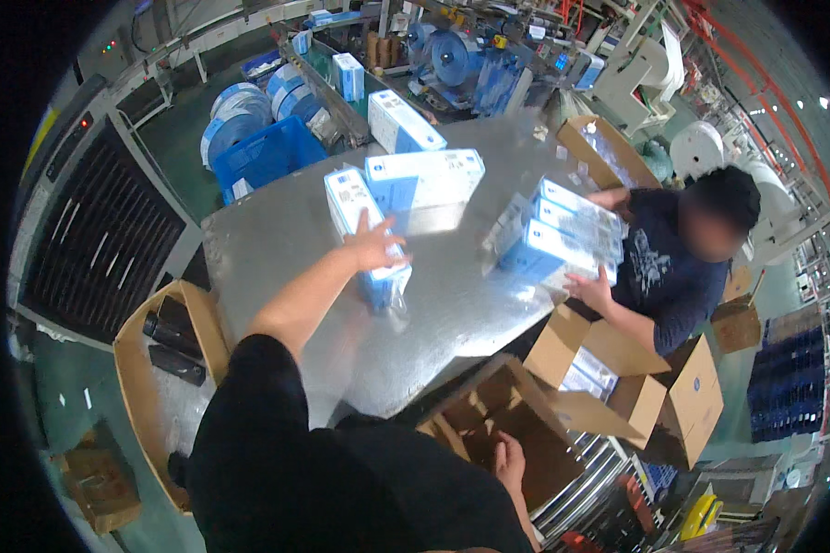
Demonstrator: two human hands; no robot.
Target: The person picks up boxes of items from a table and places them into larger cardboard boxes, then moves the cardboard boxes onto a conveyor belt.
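My left hand [373,246] rests on a long white-and-blue packaged box [349,195] on the metal table, its fingers spread across the top. Clear plastic film sticks out at the box's near end. Two similar boxes lie just beyond: one white-and-blue box [447,177] set crosswise, and another box [398,120] farther back. Low at my right side, my right hand [509,464] is beside an open brown carton [535,442], fingers loosely bent and apart, with nothing visible in them.
Across the metal table [295,249], a co-worker holds several white-and-blue boxes [563,235] together. An open carton [590,373] with packs inside stands before them. Rollers [599,488] run beneath the cartons. At left are a long cardboard box [138,369] and a blue crate [267,158].
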